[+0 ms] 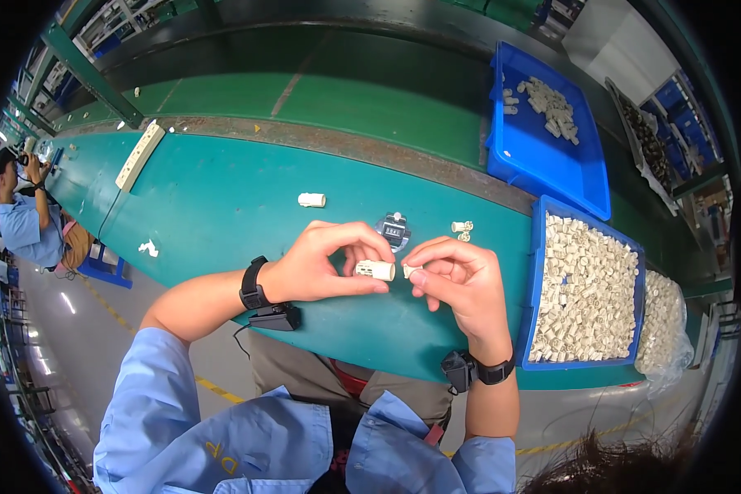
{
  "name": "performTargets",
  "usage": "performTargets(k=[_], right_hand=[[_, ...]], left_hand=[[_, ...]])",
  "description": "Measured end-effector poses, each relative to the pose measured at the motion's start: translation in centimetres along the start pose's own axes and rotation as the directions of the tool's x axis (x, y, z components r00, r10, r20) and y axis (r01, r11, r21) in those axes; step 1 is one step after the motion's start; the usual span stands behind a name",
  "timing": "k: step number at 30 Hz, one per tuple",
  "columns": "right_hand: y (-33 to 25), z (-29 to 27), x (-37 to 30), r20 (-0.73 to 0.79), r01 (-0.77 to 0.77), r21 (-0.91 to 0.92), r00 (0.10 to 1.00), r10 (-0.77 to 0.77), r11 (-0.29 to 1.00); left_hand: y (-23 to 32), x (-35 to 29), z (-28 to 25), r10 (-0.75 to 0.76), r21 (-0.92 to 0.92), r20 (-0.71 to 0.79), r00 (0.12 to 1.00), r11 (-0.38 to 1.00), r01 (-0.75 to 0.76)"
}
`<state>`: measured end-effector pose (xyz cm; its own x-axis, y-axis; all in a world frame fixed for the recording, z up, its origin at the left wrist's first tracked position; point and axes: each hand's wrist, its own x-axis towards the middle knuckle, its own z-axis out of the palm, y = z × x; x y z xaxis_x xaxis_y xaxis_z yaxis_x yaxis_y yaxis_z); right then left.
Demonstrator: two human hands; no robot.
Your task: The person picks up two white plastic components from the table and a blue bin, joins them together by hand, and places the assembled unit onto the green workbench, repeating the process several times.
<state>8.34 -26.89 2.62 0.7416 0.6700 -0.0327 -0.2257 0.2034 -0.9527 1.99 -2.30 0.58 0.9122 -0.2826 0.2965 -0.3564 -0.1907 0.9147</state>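
Observation:
Between the thumb and fingers of my left hand lies a cream plastic cylinder with slots in its side, its open end turned to the right. My right hand pinches a small cream plastic piece just off that end, with a narrow gap between the two parts. Beyond my hands a hand tally counter rests on the green table. Another cream cylinder lies farther off to the left of it, and a few small cream parts lie to its right.
A blue tray full of small cream parts stands at my right, beside a clear bag of similar parts. Behind it, a larger blue tray holds a pile of cylinders. A power strip lies far left. A co-worker sits beyond.

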Motion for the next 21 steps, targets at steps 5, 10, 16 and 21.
performTargets(k=[5,10,16,21], right_hand=[[0.5,0.6,0.2,0.001,0.043,0.017,0.999,-0.043,0.999],[0.3,1.2,0.0,-0.032,0.002,0.064,1.0,0.0,0.998],[0.7,1.5,0.0,-0.031,0.129,-0.034,0.991,-0.13,0.991],[0.7,1.5,-0.1,-0.046,0.069,-0.016,0.997,-0.07,0.997]], left_hand=[[0.0,0.0,0.1,-0.014,-0.009,-0.005,1.0,1.0,0.014],[0.0,0.0,0.1,-0.028,-0.031,-0.01,1.0,0.999,0.027],[-0.1,-0.1,0.1,-0.023,-0.018,-0.016,1.0,1.0,0.023],[-0.2,-0.2,0.1,-0.026,-0.006,-0.023,0.999,1.0,0.026]])
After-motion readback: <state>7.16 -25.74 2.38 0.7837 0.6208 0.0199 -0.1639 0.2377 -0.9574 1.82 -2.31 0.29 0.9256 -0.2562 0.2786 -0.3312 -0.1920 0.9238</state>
